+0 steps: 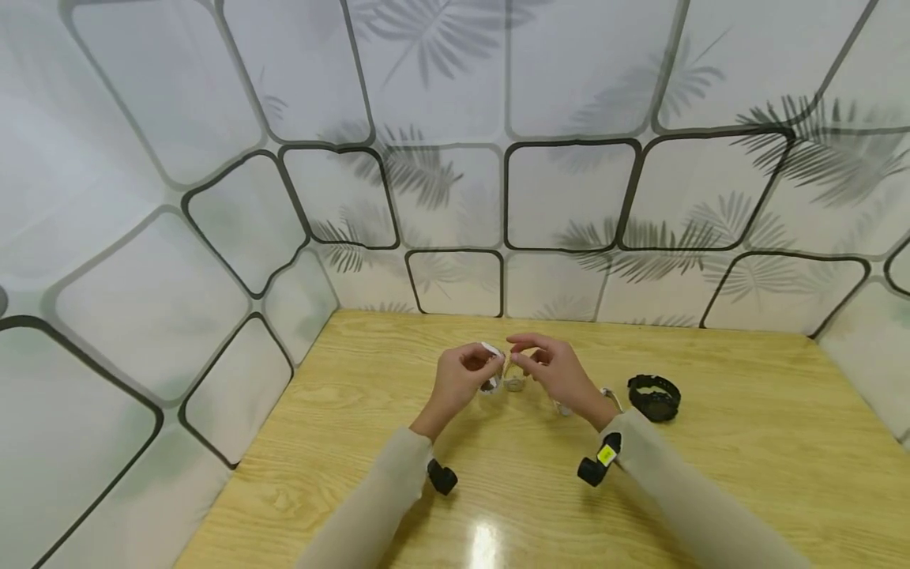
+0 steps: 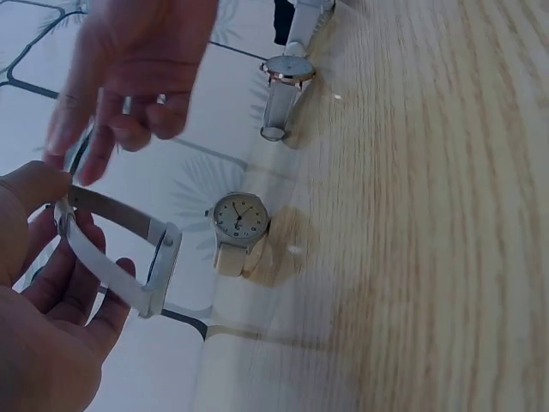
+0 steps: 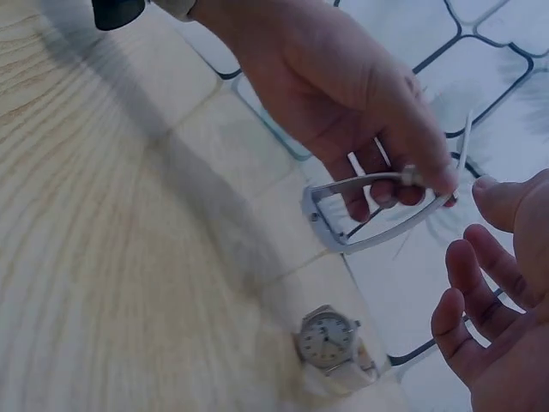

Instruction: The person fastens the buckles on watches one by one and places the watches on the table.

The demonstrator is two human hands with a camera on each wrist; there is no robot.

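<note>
My left hand (image 1: 458,383) pinches a white-strapped wristwatch (image 2: 159,279) near its buckle, between thumb and fingers. The strap forms a loop, with the case hanging at its lower end; one strap end sticks up past the fingertips in the right wrist view. Close beside that strap end is my right hand (image 1: 558,371), its thumb and fingers spread apart and loosely bent. Below the hands, a round-dialled wristwatch (image 2: 240,216) with a pale strap stands on the table. Another wristwatch (image 2: 287,70), with a light strap and rose-gold-looking case, is partly hidden by my right hand in the head view.
A black wristwatch (image 1: 654,397) sits on the wooden table (image 1: 746,474) to the right. Beside my right wrist, a further light watch strap (image 1: 611,399) shows partly. Patterned curtain-like walls (image 1: 569,197) border the table at the back and left.
</note>
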